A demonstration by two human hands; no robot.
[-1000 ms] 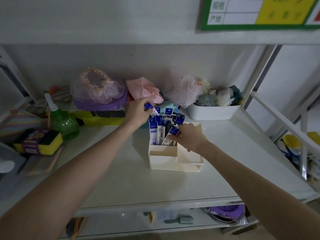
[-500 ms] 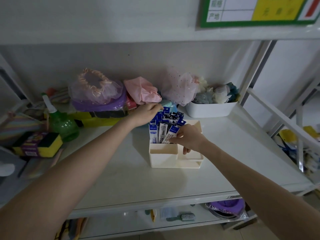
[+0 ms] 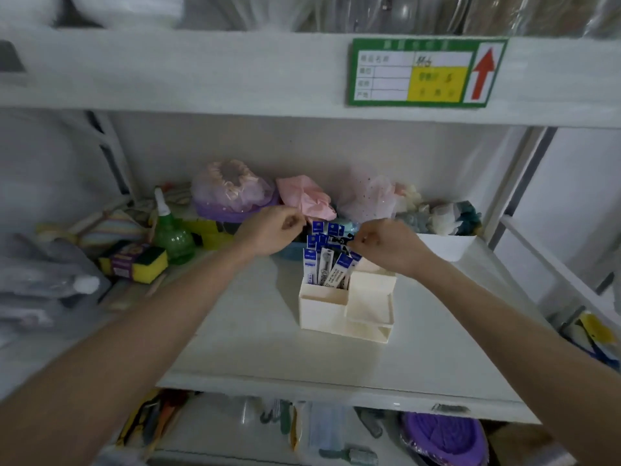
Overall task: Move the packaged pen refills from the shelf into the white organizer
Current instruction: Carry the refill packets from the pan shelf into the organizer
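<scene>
The white organizer (image 3: 339, 312) stands mid-shelf. Its tall left compartment holds several upright packaged pen refills (image 3: 324, 264) with blue header cards. My left hand (image 3: 268, 232) hovers just left of the pack tops, fingers curled, with nothing visible in it. From the right, my right hand (image 3: 386, 245) reaches to the pack tops, and its fingertips pinch the top of one refill pack (image 3: 340, 239) with a dark printed header. The organizer's lower right compartments look empty.
Behind stand bagged shower caps (image 3: 232, 190), a pink bundle (image 3: 304, 196) and a white bin (image 3: 448, 247) of fabric items. To the left are a green bottle (image 3: 171, 235) and yellow sponges (image 3: 137, 262). The shelf beam (image 3: 235, 72) overhead carries a green label. Clutter fills the lower shelf.
The camera has tilted up. My left hand has drawn back left from the packs. My right hand has risen from the organizer's side to the pack tops.
</scene>
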